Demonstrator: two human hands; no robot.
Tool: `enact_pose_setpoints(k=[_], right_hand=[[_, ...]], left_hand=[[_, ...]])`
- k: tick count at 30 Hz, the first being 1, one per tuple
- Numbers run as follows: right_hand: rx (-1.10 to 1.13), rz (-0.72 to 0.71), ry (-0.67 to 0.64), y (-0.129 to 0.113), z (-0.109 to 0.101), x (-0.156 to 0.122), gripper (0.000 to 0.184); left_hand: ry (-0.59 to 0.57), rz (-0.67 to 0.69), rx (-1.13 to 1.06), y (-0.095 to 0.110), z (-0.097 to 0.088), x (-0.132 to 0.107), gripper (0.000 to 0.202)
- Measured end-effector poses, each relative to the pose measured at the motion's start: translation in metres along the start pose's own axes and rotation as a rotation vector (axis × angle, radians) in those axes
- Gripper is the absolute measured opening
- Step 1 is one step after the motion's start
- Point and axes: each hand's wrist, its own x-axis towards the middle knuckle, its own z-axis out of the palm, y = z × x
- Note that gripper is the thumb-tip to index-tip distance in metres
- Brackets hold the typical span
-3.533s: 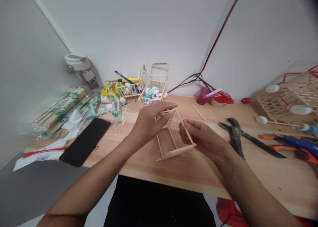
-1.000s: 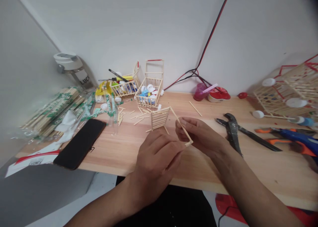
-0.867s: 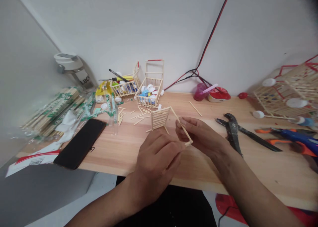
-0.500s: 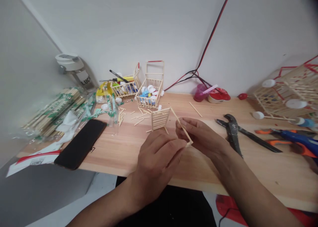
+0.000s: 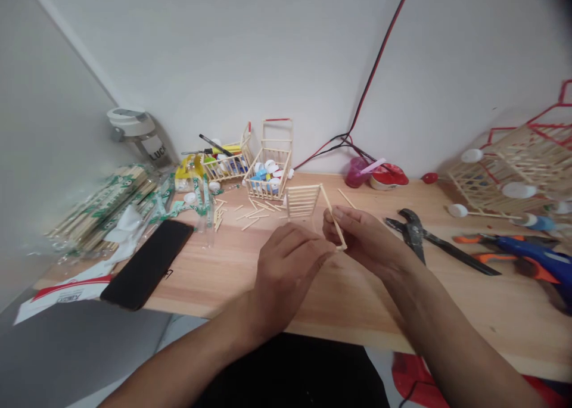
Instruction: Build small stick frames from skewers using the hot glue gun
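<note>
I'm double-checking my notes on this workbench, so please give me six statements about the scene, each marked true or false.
1. The left hand and the right hand are both on the stick frame. True.
2. The phone lies to the right of the right hand. False: the phone lies to the left of the left hand.
3. The black pliers lie to the right of the right hand. True.
4. The bottle's lid is red. False: the lid is whitish.
5. A loose stick lies just beyond the right hand. True.
6. The pen lies flat on the table. False: the pen slants up from a small stick cart.
</note>
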Motion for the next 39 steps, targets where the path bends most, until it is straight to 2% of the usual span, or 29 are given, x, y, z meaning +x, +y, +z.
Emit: enact_pose_setpoints(k=[9,17,29,39], right_hand=[[0.087,-0.027,0.118,0.0,-0.014,0.009,0.033],[0.108,-0.076,0.155,0.002,-0.021,0.015,0.034],[0.056,-0.126,0.194,-0.001,-0.012,0.019,0.037],[0.133,-0.116,0.173,-0.002,-0.011,0.018,0.033]], left_hand=[[-0.05,0.013,-0.103,-0.03,0.01,0.024,0.004],[-0.07,0.068,-0.141,-0.05,0.018,0.031,0.004],[-0.044,0.039,-0.123,-0.051,0.014,0.031,0.01],[-0.045,0.021,-0.146,-0.049,0.014,0.029,0.01]])
